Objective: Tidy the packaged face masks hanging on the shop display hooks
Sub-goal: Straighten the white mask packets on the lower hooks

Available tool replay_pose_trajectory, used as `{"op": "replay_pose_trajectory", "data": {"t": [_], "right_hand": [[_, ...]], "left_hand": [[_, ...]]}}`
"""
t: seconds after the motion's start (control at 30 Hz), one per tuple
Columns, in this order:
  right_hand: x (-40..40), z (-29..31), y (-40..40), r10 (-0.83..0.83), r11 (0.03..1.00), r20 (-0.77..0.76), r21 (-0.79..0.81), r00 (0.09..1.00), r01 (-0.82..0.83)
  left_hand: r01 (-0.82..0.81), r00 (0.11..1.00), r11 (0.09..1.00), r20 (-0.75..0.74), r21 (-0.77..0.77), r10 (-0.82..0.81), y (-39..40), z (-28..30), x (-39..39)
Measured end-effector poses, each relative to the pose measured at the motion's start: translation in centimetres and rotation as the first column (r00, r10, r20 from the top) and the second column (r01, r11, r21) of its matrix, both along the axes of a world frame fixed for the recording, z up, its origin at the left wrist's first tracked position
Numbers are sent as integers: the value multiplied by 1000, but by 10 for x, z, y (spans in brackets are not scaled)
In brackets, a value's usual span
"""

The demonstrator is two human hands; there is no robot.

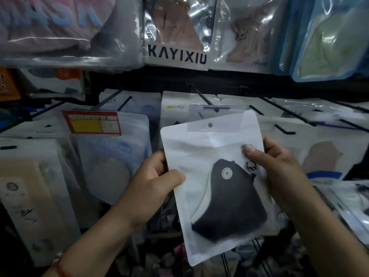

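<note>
A white packet with a black face mask (217,188) inside is held up in front of the display, tilted a little to the left. My left hand (157,176) grips its left edge, thumb on the front. My right hand (273,164) grips the upper right edge, thumb pressed on the front. The packet's hang hole (210,125) sits just below a black display hook (203,100), off the hook. More packaged masks hang on the hooks behind and to both sides.
A red and yellow price tag (91,122) hangs at the left. Several black hooks (287,112) stick out at the right. Above, a shelf row holds bagged masks, one marked KAYIXIU (176,53). A blue-edged packet (329,39) is at upper right.
</note>
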State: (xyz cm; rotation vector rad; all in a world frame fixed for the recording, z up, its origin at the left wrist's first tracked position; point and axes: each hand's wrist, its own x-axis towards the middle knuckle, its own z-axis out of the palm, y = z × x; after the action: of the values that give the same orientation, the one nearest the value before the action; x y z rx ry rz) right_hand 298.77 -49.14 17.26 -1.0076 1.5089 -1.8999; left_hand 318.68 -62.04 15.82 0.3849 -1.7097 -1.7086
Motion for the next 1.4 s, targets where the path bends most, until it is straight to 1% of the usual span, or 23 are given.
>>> {"op": "replay_pose_trajectory", "data": {"t": [0.1,0.23,0.3,0.37,0.43,0.53,0.6,0.67,0.73,0.8,0.87,0.9,0.97,1.03,1.1,1.13,1.17,1.2,1.27,1.3,1.33,1.4], "right_hand": [[6,2,6,-32,998,-99,-65,995,26],[11,6,12,-89,991,-211,-119,974,64],[12,10,17,-78,989,-213,-143,974,47],[10,15,23,-67,989,-194,-145,979,38],[6,12,29,-60,995,-174,-94,983,44],[0,2,35,-52,999,-140,3,989,53],[-2,-5,39,-62,996,-125,58,990,69],[-5,-9,42,-42,991,-145,123,989,60],[-6,-10,45,-38,989,-166,131,985,60],[-10,-10,48,-75,990,-223,99,972,99],[-13,-9,51,-121,981,-380,96,917,169],[-15,-8,53,-135,971,-486,110,863,213],[-15,-6,58,-105,952,-672,145,733,269],[-16,-5,61,-44,943,-779,174,626,283],[-21,-6,64,-28,933,-861,159,507,322],[-24,-7,66,-37,932,-877,142,479,332],[-27,-7,68,-49,936,-874,129,483,328],[-29,-6,71,-61,943,-862,115,503,311],[-33,-5,73,-87,956,-833,83,546,280],[-36,-4,74,-108,959,-820,63,562,277],[-40,-3,74,-130,959,-803,46,582,278],[-48,0,76,-161,962,-763,21,626,274]], "left_hand": [[15,1000,1000,19,-7,-15,-3,4,0],[64,997,997,-32,-49,-66,-3,10,2],[103,993,993,-49,-63,-106,-1,14,4],[140,990,986,-22,-92,-142,0,14,2],[146,989,983,10,-111,-146,-1,10,-3],[49,998,987,43,-154,-43,-5,6,-14],[-11,994,966,105,-257,40,-6,1,-20],[-47,982,926,154,-374,112,-8,-3,-25],[-46,974,891,177,-451,139,-6,-6,-29],[-27,967,868,207,-496,149,-2,-7,-33],[-25,960,856,227,-517,166,4,-9,-37],[-26,959,854,229,-519,168,7,-9,-39],[-23,959,848,228,-529,168,11,-10,-44],[-21,958,841,229,-541,171,15,-10,-48],[-29,957,821,221,-570,188,18,-12,-53],[-33,956,795,213,-606,203,20,-13,-55],[-41,956,742,188,-670,223,22,-13,-57],[-51,960,642,140,-765,242,24,-12,-60],[-47,975,357,36,-933,221,25,-11,-69],[-53,978,215,-7,-975,207,25,-10,-75],[-63,979,106,-41,-992,200,26,-8,-81],[-117,972,-35,-121,-993,203,27,-3,-93]]}}
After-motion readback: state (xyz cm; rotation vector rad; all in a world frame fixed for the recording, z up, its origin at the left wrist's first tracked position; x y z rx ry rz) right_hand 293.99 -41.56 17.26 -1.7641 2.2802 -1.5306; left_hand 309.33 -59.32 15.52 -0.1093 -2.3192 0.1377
